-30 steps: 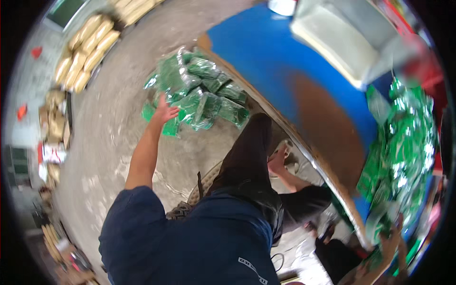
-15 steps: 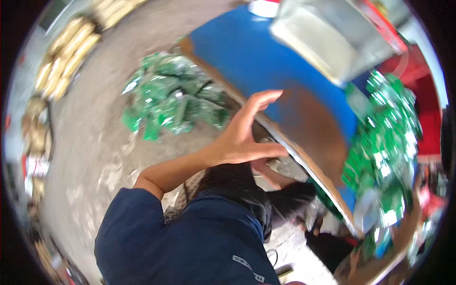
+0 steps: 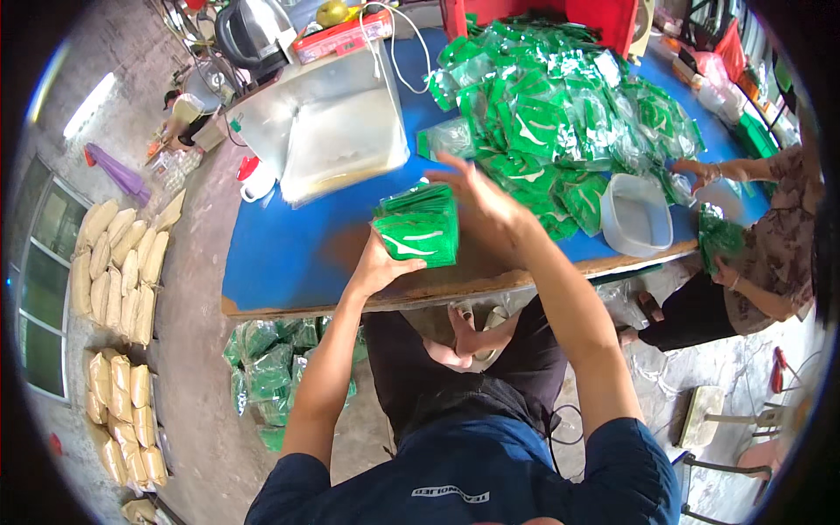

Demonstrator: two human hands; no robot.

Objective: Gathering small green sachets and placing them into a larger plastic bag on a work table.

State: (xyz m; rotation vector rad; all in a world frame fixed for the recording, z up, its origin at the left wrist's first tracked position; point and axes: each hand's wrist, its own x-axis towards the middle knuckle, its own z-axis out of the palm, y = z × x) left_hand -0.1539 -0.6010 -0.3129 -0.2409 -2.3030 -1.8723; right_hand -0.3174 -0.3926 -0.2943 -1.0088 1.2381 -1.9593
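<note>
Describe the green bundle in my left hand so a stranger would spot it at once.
Start at the blue-topped table and find its pale open tray. Nearer the person and slightly right, the left hand grips a small green stack. Unlike the sprawling heap of green packets beyond it, this one is neatly lined up.

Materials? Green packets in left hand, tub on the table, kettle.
Green packets: probably thin plastic film, glossy; smooth sheen, thin stacked edges.
Tub: likely moulded plastic; cloudy, translucent walls.
Kettle: seemingly polished metal body, going by its bright reflections; dark handle perhaps plastic.
</note>
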